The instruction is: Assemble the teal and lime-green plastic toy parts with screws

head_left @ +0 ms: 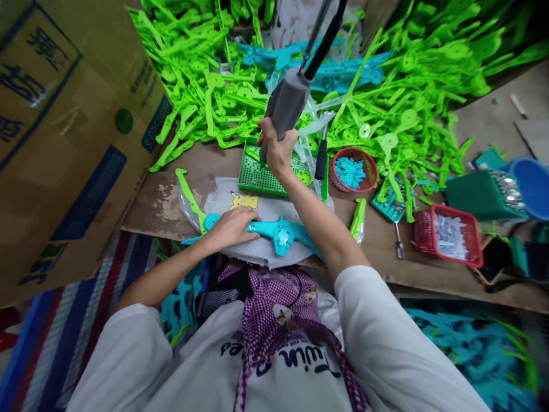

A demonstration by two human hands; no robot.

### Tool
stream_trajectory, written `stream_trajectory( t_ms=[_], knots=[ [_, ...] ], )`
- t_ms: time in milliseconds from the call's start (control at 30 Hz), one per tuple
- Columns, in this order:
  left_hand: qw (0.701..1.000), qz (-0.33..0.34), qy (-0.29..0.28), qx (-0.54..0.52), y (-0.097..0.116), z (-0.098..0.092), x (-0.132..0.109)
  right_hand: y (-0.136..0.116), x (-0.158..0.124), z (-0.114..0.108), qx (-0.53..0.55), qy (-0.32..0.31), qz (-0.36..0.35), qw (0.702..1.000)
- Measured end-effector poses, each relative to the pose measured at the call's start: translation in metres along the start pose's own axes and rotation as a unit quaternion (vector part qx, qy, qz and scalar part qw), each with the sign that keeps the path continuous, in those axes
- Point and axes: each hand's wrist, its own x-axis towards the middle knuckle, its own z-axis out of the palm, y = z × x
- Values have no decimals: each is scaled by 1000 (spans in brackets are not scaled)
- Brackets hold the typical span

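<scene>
My left hand (234, 226) lies palm down on a turquoise plastic toy part (278, 233), pressing it onto a grey cloth (240, 200) with a yellow cartoon print. My right hand (277, 150) is closed round a grey electric screwdriver (288, 106) that hangs from a dark cable. Its tip points down into a green perforated tray (257, 177) just behind the cloth. A single green blade-shaped part (189, 194) lies left of the cloth.
A big heap of bright green plastic parts (407, 97) fills the back, with some turquoise ones (343, 74) on top. Right of the tray stand a round red basket (354, 170), a red basket of screws (450, 236), green bins and a blue tub (532, 186). A cardboard box (64, 131) stands at left.
</scene>
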Motion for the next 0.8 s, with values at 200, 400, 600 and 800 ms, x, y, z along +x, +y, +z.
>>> stream_trajectory(
  t_ms=[200,400,600,800],
  knots=[
    [1000,1,0,6,-3,1,2,-38,7,-17,44,45,-9,998],
    [1000,-3,11,13,-5,4,3,-95,-68,-80,164,84,-31,982],
    [1000,-9,12,18,-4,4,4,-94,-163,-120,155,-3,-6,988],
    [999,-30,14,32,0,3,4,-85,-171,-118,111,-1,30,993]
  ],
)
